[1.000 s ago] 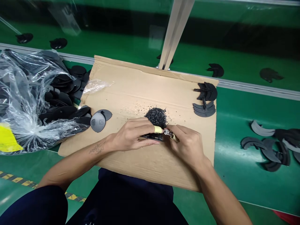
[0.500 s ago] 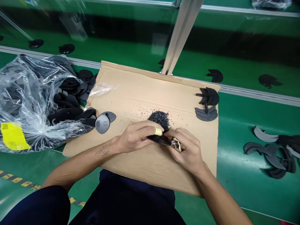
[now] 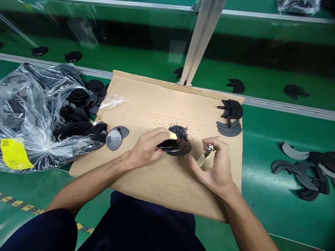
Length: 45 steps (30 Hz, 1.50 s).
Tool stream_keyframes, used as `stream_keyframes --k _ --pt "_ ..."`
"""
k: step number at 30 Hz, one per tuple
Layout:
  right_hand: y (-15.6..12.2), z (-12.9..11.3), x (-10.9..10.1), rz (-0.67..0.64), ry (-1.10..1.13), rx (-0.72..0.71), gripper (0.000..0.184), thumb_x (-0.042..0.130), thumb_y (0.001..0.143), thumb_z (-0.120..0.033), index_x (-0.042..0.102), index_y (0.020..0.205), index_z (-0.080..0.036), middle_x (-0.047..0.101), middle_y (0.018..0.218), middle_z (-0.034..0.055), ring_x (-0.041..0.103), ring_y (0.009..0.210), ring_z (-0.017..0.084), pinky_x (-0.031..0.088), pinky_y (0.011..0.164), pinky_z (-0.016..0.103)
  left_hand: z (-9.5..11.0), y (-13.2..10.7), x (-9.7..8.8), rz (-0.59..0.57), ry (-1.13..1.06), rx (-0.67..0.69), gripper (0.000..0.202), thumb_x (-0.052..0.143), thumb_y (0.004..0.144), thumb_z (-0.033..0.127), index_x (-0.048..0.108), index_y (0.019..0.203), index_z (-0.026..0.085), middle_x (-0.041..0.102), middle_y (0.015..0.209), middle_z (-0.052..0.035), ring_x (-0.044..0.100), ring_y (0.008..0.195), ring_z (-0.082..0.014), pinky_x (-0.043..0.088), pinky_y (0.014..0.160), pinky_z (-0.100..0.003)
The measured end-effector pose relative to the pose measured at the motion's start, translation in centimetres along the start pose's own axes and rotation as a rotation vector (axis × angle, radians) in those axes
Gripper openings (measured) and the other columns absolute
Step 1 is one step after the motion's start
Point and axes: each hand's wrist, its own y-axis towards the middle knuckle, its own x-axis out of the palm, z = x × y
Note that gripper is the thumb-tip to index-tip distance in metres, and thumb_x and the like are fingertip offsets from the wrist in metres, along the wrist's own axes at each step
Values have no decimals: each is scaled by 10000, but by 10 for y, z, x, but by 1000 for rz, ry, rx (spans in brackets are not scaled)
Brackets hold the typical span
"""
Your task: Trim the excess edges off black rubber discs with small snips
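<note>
Over the middle of the cardboard sheet (image 3: pixel 157 181), my left hand (image 3: pixel 148 148) grips a curved black plastic part (image 3: pixel 178 148), whose rounded pieces stick out to the right. A pale yellow covering wraps one fingertip of this hand. Just behind the part lies a small heap of black plastic chips (image 3: pixel 179 131). My right hand (image 3: pixel 218 164), a short way to the right of the part, is wrapped around small cutting pliers (image 3: pixel 206 156) with cream handles and a metal head. The pliers are apart from the plastic. My palm and fingers partly hide their handles.
Two overlapping discs (image 3: pixel 114 139) lie on the cardboard's left. Beyond them is a clear plastic bag (image 3: pixel 34 115) with many black discs spilling out. Curved black parts (image 3: pixel 230 118) lie at the cardboard's right edge, more curved pieces (image 3: pixel 303 170) farther right. A metal post (image 3: pixel 201 42) rises behind.
My right hand has drawn the pliers away from the black part, to the right, and its fingers have loosened. The part in my left hand has turned, showing more of its rounded pieces.
</note>
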Motion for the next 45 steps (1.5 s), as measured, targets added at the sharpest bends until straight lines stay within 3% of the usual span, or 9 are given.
stream_keyframes --k 3,6,11,15,18,30,40,43,45 --pt "3 8 0 -31 -160 -126 436 618 884 -161 466 1286 -229 589 1047 97 571 943 255 484 812 426 2 2 0 14 -114 2 280 524 848 -11 633 1067 123 719 965 -95 691 909 -165 572 780 -279" --pt "5 14 -2 -1 -286 -165 473 586 878 -129 502 1327 -254 582 1095 113 556 1044 302 457 902 500 3 3 1 -4 -167 -9 247 545 873 19 650 1064 133 729 944 -90 702 919 -177 582 792 -304" --pt "5 16 -7 -49 -364 -171 504 593 917 -180 476 1405 -227 655 1049 107 586 911 256 438 743 380 2 2 2 -39 -214 -3 233 543 897 54 648 1082 149 734 927 -83 708 897 -179 584 760 -309" --pt "5 14 -8 -63 -308 -197 325 627 914 -191 570 1234 -193 705 947 83 604 829 222 424 720 352 2 1 3 -72 -218 11 219 533 903 48 641 1074 130 732 913 -98 705 880 -177 581 742 -295" --pt "5 12 -9 -73 -266 -207 246 647 909 -206 603 1150 -196 717 933 79 606 794 212 423 705 348 3 1 4 -70 -218 23 238 536 900 39 638 1092 137 737 931 -91 706 878 -166 585 755 -284" --pt "4 11 -8 -63 -292 -268 258 649 899 -130 630 1138 -222 757 904 49 618 715 177 416 645 334 3 -2 6 -66 -236 74 195 563 937 100 625 1116 147 753 962 -102 719 886 -161 613 783 -291" --pt "4 5 -11 -11 -440 -334 215 621 906 -83 661 1067 -220 720 742 12 547 598 146 372 579 327 2 -5 5 -79 -269 70 190 593 931 108 651 1110 139 763 969 -109 734 896 -166 622 798 -292" --pt "2 3 -12 -42 -369 -309 191 616 910 -80 670 1038 -210 721 742 16 577 598 141 413 582 316 3 -6 6 -75 -266 79 199 609 926 110 651 1119 132 762 960 -117 737 890 -168 624 791 -291" --pt "1 3 -11 -91 -200 -223 153 617 920 -98 670 1021 -200 728 788 36 628 648 146 469 601 296 3 -4 6 -69 -272 95 193 595 925 93 649 1108 123 760 945 -123 736 888 -170 623 789 -294"
